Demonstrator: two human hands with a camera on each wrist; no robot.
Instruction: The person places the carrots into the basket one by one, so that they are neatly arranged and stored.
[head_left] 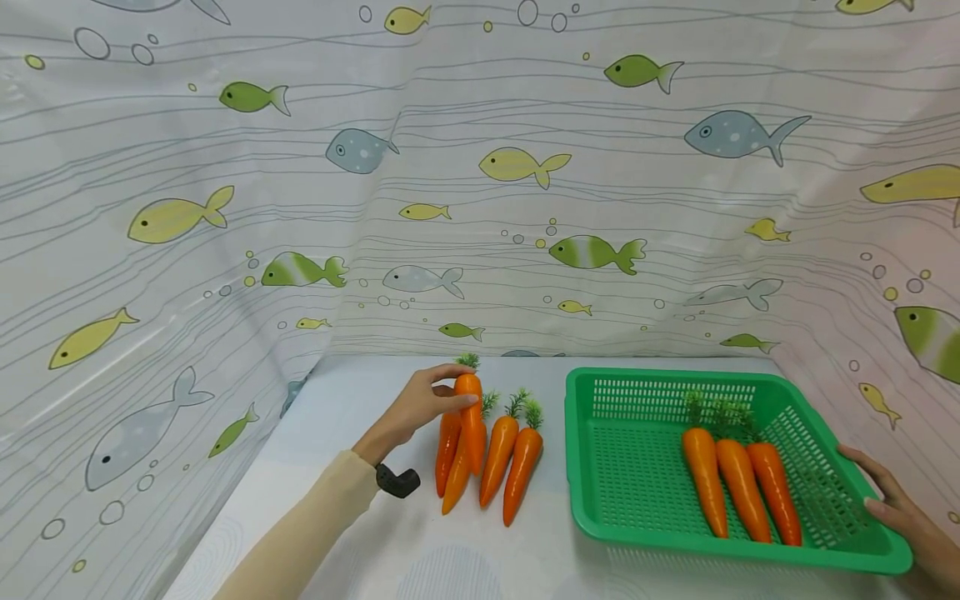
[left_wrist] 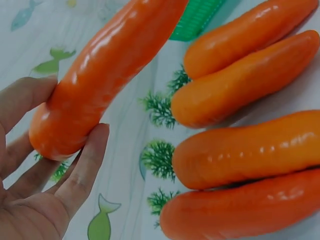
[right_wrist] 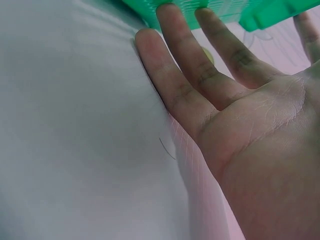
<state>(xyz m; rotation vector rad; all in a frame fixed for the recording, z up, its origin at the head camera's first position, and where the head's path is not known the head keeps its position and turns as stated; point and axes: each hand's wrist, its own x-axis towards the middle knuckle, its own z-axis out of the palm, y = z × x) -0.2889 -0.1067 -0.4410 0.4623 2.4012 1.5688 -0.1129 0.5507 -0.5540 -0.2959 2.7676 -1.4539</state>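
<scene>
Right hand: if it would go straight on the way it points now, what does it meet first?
The green basket, most likely: the right hand is at its right side, seemingly touching it.

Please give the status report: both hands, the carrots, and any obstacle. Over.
Left hand holds one carrot. Right hand touches green basket's right side. Four carrots on table, three in basket. Left basket wall stands between them.

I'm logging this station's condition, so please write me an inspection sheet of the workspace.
Surface: white table, pale printed pattern
Job's things: basket with three carrots; four carrots on the table; one held carrot
Clutter: nothing seen
Left grip: fingers round the held carrot's thick end
Right grip: touching the basket's right side
Cables: nothing seen
Surroundings: fish-print sheeting
</scene>
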